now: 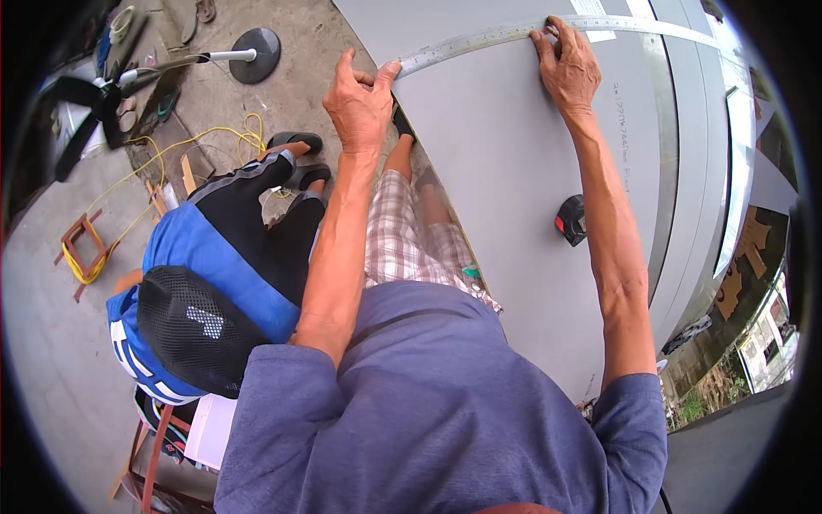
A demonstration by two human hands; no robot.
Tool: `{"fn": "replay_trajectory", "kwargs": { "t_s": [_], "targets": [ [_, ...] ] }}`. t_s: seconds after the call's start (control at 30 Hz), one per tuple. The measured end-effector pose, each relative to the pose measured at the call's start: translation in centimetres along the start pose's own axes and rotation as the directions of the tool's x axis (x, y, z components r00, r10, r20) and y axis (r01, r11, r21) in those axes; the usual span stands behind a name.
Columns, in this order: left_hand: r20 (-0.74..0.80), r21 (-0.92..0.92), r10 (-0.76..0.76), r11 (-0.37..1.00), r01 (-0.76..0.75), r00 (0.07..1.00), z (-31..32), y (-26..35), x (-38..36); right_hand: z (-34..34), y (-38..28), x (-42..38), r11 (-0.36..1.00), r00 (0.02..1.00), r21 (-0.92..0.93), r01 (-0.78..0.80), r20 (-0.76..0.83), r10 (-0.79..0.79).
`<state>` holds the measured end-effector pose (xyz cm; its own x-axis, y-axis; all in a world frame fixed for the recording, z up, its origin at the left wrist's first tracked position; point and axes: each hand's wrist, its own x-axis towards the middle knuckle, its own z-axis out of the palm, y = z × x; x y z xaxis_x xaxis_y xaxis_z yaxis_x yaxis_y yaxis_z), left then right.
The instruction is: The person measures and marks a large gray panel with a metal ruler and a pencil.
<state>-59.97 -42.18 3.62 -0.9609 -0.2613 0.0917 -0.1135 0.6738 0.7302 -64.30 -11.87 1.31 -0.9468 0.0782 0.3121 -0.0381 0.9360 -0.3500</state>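
Gray panel (pixel 479 146): lay face up, carrying the metal ruler (pixel 479 38); its smooth-looking face probably let metal slide easily.
Tape measure (pixel 571 220): sat untouched on the panel, just beside the right forearm (pixel 597 163); compact and likely light, best taken around its case.
Left hand (pixel 360 107): was at the ruler's end by the panel's edge; thumb and forefinger stood spread, the thumb against the metal.
Right hand (pixel 572 79): was farther along the ruler, fingers bent down onto it; whether they pinched or only pressed could not be told.
Ruler: spanned the panel's far part; long and thin, it seemed light and springy, apt to swivel if pinned at one point.
Hold: suited its long edges, at two well-separated spots; the corners could have been sharp.
Paper label (pixel 601 36): lay partly beneath the ruler.
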Motion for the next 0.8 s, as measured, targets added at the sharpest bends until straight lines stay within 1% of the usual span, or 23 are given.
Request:
{"fn": "replay_trajectory", "kwargs": {
  "t_s": [0.07, 0.1, 0.2, 0.3, 0.33, 0.4, 0.43, 0.5, 0.53, 0.6, 0.63, 0.7, 0.73, 0.77, 0.8],
  "targets": [
    [0.015, -0.092, -0.028, 0.995, 0.029, 0.999, 0.6, -0.7, 0.4, 0.6, 0.8, 1.2, 0.999, 1.000, -0.042, 0.000, 0.001, 0.000],
    [0.021, -0.138, -0.038, 0.990, 0.041, 0.999, 1.0, -1.0, 0.8, 1.3, 1.4, 1.7, 0.998, 0.999, -0.055, 0.015, -0.028, -0.017],
    [-0.109, -0.201, -0.017, 0.980, -0.005, 0.994, 2.0, -0.9, 1.9, 1.7, 2.2, 3.8, 0.999, 1.000, 0.023, 0.027, 0.009, -0.027],
    [-0.210, -0.183, 0.039, 0.980, -0.078, 0.977, 3.2, -1.3, 3.2, 2.2, 2.6, 4.7, 0.994, 0.997, 0.074, 0.081, 0.000, -0.081],
    [-0.215, -0.201, 0.010, 0.978, -0.054, 0.977, 3.3, -1.2, 3.6, 2.4, 2.7, 5.0, 0.990, 0.994, 0.096, 0.107, -0.009, -0.106],
    [-0.222, -0.237, -0.052, 0.971, -0.002, 0.974, 3.4, -0.8, 4.1, 2.6, 2.9, 5.3, 0.980, 0.988, 0.136, 0.148, 0.033, -0.153],
    [-0.221, -0.201, -0.045, 0.980, -0.001, 0.974, 3.5, -0.8, 4.4, 2.6, 2.9, 5.4, 0.973, 0.983, 0.159, 0.167, 0.053, -0.178],
    [-0.212, -0.125, -0.026, 0.992, 0.000, 0.977, 3.4, -0.9, 5.0, 2.4, 2.7, 5.5, 0.970, 0.987, 0.195, 0.145, 0.044, -0.156],
    [-0.222, -0.134, -0.048, 0.991, 0.019, 0.974, 3.4, -0.7, 5.0, 2.3, 2.7, 5.5, 0.968, 0.989, 0.212, 0.135, 0.037, -0.146],
    [-0.247, -0.151, -0.091, 0.987, 0.054, 0.965, 3.2, -0.2, 4.5, 2.0, 3.2, 5.5, 0.995, 0.997, 0.103, 0.018, -0.077, -0.010],
    [-0.247, -0.208, -0.130, 0.975, 0.078, 0.960, 3.2, 0.1, 4.1, 1.9, 3.5, 5.6, 0.997, 0.989, 0.056, -0.045, -0.139, 0.052],
    [-0.234, -0.319, -0.207, 0.939, 0.127, 0.950, 3.1, 0.3, 3.1, 1.9, 4.2, 6.3, 0.980, 0.976, -0.050, -0.190, -0.117, 0.184],
    [-0.238, -0.310, -0.209, 0.942, 0.130, 0.948, 2.9, 0.3, 3.0, 1.7, 4.7, 6.4, 0.959, 0.962, -0.108, -0.264, -0.109, 0.252],
    [-0.240, -0.302, -0.212, 0.944, 0.135, 0.947, 2.8, 0.4, 3.0, 1.8, 5.1, 6.8, 0.961, 0.971, -0.151, -0.232, -0.092, 0.220],
    [-0.244, -0.297, -0.214, 0.945, 0.137, 0.946, 2.8, 0.5, 3.0, 2.1, 5.7, 6.9, 0.965, 0.979, -0.188, -0.185, -0.119, 0.164]
  ]
}}
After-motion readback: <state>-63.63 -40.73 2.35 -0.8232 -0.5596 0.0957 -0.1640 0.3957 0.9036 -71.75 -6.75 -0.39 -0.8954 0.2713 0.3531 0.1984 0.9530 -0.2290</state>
